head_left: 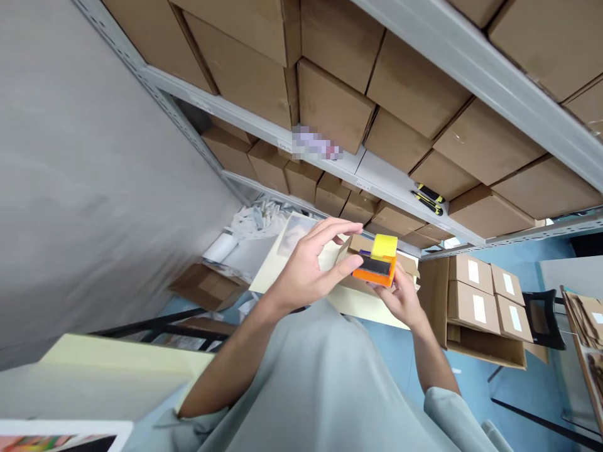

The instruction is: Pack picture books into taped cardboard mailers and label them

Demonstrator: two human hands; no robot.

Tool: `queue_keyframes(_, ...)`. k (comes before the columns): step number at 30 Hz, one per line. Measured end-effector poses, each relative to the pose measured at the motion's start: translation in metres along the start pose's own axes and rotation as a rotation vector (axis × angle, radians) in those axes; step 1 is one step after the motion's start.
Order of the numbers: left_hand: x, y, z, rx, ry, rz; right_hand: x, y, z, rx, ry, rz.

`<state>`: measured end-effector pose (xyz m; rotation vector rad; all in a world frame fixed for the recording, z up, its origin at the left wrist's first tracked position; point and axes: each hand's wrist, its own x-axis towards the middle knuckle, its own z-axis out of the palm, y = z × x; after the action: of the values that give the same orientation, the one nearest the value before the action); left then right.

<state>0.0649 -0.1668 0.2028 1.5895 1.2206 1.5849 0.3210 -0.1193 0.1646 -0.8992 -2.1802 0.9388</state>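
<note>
My right hand holds a small orange box-like thing from its right side and from beneath, fingers closed round it. Its upper face is dark, and a yellow piece sticks up at its far edge. To the left, my left hand is open, its fingers stretched out above and beside the orange thing. The left thumb tip is at its near left edge; I cannot tell whether it presses on it. Right behind and below stands an open cardboard box on a pale yellow table.
Metal shelving packed with cardboard boxes rises ahead, with cutter knives on one shelf. A large open carton at the right holds several boxes. A brown box and crumpled white material lie left, beside a grey wall.
</note>
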Motion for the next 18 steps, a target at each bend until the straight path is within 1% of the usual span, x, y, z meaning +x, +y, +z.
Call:
queue_keyframes(4,0.003,0.004,-0.005,0.022,-0.053,0.022,0.003,-0.004,-0.006,-0.142,-0.015,-0.190)
queue_keyframes(9,0.003,0.005,-0.006,0.024,-0.127,0.077,0.003,-0.005,-0.013,-0.260,-0.004,-0.306)
queue_keyframes(14,0.005,0.002,-0.002,0.033,-0.150,0.115,0.000,-0.007,-0.020,-0.382,-0.036,-0.321)
queue_keyframes(16,0.002,-0.003,0.000,0.034,-0.143,0.108,-0.003,-0.006,-0.020,-0.386,-0.062,-0.304)
queue_keyframes(18,-0.005,-0.013,0.005,0.033,-0.130,0.074,-0.008,-0.003,-0.020,-0.361,-0.102,-0.258)
